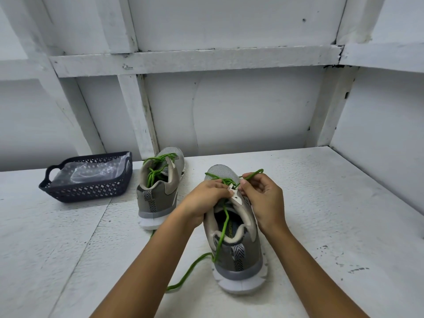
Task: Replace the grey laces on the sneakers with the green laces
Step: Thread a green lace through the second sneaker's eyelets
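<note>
Green lace (221,237): threaded across the front eyelets of the near sneaker (238,255), right of centre on the bench (332,214), heel towards the camera, toe pointing far; one length runs from the eyelet area down through the shoe opening, over the heel collar and out onto the bench to the near left; the other end rises as a short loop above the right side of the tongue.

Right grip (263,196): thumb and fingers pinched on that loop, just beside the white eyelet tab; left grip (204,198): fingers curled over the left side of the upper, clasping the near sneaker, fingertips meeting the tab; whether it also nips the lace cannot be told.

Far sneaker (158,196): upright, left of and beyond the near one, well apart from both grips; a second green lace (156,173) lies loosely bunched over its opening.

Dark lattice basket (91,191): far left on the bench, holding crumpled clear plastic (91,173); white painted framed wall (229,111) behind.
</note>
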{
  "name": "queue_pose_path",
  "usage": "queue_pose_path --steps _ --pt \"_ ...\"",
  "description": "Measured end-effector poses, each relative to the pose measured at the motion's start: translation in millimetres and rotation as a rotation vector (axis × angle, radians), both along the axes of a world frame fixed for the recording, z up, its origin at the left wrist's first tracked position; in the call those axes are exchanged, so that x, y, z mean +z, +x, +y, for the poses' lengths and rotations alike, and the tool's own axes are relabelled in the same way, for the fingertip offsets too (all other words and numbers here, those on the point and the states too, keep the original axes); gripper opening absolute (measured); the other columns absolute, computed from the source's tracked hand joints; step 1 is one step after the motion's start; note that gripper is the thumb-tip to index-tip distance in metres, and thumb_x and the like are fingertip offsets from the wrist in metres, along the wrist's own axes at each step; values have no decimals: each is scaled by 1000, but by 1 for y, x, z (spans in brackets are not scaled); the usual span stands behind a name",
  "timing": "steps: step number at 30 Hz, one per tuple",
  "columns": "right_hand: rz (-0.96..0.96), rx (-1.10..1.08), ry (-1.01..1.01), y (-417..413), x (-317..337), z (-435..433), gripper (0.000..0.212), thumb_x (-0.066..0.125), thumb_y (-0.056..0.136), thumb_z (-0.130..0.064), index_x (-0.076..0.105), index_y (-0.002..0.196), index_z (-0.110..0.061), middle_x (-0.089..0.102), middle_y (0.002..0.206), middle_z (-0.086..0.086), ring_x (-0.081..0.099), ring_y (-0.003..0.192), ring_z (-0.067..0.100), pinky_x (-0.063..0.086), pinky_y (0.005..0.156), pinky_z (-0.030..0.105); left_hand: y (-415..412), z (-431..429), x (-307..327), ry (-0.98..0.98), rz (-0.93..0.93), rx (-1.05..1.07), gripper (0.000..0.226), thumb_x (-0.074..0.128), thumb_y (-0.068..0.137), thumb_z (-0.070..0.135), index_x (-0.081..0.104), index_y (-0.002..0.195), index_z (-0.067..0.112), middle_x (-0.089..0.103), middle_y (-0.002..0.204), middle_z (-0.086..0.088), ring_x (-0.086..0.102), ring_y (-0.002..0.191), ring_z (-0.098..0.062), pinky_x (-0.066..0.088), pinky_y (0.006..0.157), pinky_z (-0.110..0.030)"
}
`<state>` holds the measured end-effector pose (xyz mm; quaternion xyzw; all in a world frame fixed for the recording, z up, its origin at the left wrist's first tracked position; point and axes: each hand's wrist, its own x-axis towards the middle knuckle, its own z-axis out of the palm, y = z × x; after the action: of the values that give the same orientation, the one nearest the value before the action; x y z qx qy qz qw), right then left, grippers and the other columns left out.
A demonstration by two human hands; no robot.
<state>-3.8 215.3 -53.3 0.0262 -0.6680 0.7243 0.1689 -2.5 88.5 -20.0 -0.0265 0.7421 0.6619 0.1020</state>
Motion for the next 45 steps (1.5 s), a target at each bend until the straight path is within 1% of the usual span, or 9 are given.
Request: queue_pose_path --steps 6,11,16,21,26,30,35,40,45 --pt "49 -29 206 3 -3 2 22 65 86 -9 62 79 -29 68 78 -9 65 77 5 53 74 20 0 -1 -1 12 -15 -23 14 55 89 -3 62 77 0 44 135 -6 48 76 10 45 55 -4" --pt "31 -13 287 1 -3 6 16 68 84 -11 64 77 -25 69 77 -9 64 72 -1 51 68 17 4 3 1 -28 4 -88 23 54 93 5 60 71 4 52 83 4 59 58 7 47 57 -8" --pt "-51 35 263 -2 -5 9 17 70 83 -12 66 68 -21 70 82 -6 65 80 9 53 76 26 -2 7 -4 -292 75 -1 24 45 92 13 66 81 12 60 92 -1 61 97 -24 49 93 -40" --pt "-107 144 213 0 -1 11 16 64 88 -15 73 75 -16 71 79 6 64 76 12 52 75 29 0 10 -6 -588 229 -60 20 53 81 19 62 66 10 59 80 -13 57 90 -39 46 77 -39" --pt "-399 244 -172 -21 14 13 16 57 91 -8 60 75 -7 59 74 11 56 67 17 49 66 31 -3 11 -13 -660 293 35 27 55 84 14 50 60 27 62 95 -14 58 91 -33 36 66 -28" --pt "-554 194 -202 -56 35 13 17 55 92 -10 56 75 -13 61 63 0 54 61 12 43 58 24 -1 9 -15 -670 328 47 18 55 85 13 54 70 23 59 102 -9 57 93 -27 33 66 -24" --pt "-440 227 -155 -80 59 2 14 51 96 -20 57 84 -23 58 76 -2 54 66 11 43 61 25 0 8 -15 -664 344 48 10 54 86 14 60 79 20 54 108 -6 55 97 -24 33 68 -23" --pt "-226 140 -323 -74 79 16 20 44 99 -20 60 88 -25 60 79 -3 54 68 11 41 64 26 0 9 -15 -670 351 50 9 54 88 17 61 83 20 53 114 -6 55 99 -23 35 71 -23" --pt "-385 -124 -348 -48 49 45 11 55 92 -25 60 84 -20 60 77 0 52 68 12 41 62 28 -1 10 -16 -690 355 69 10 54 87 20 58 79 24 55 114 -4 56 98 -24 37 70 -25"
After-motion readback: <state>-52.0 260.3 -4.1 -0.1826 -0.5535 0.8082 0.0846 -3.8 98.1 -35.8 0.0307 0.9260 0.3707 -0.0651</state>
